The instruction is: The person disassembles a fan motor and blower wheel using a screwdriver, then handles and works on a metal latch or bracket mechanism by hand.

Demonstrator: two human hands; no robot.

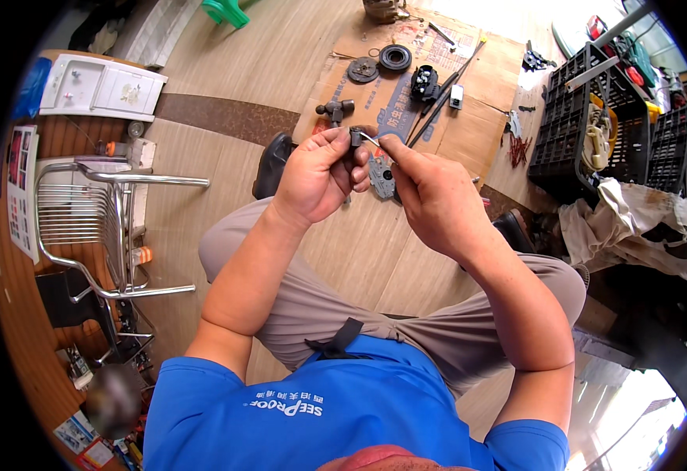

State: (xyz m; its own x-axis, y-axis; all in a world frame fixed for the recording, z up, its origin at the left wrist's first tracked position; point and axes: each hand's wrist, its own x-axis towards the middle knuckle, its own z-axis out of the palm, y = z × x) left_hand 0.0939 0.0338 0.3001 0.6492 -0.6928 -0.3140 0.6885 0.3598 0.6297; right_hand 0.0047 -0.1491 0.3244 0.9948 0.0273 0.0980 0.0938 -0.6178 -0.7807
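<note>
My left hand (312, 179) pinches a small dark block-shaped part (355, 138) between thumb and fingers, held up above the cardboard. My right hand (444, 196) is closed, forefinger pointing forward, around a thin metal tool (369, 139); its handle is hidden in the palm. The bright tip of this tool meets or nearly meets the dark part. Just beyond my left hand lies a hammer (334, 110). Below and between both hands sits a grey flat metal plate (380, 176) with holes, partly covered by my right hand.
On the cardboard sheet (477, 141) lie a black ring-shaped wheel (395, 57), a grey disc (363, 70), a black housing (424, 82), a small white box (456, 97) and long black rods (447, 93). Black crates (551, 133) stand right; a metal-framed chair (123, 179) stands left.
</note>
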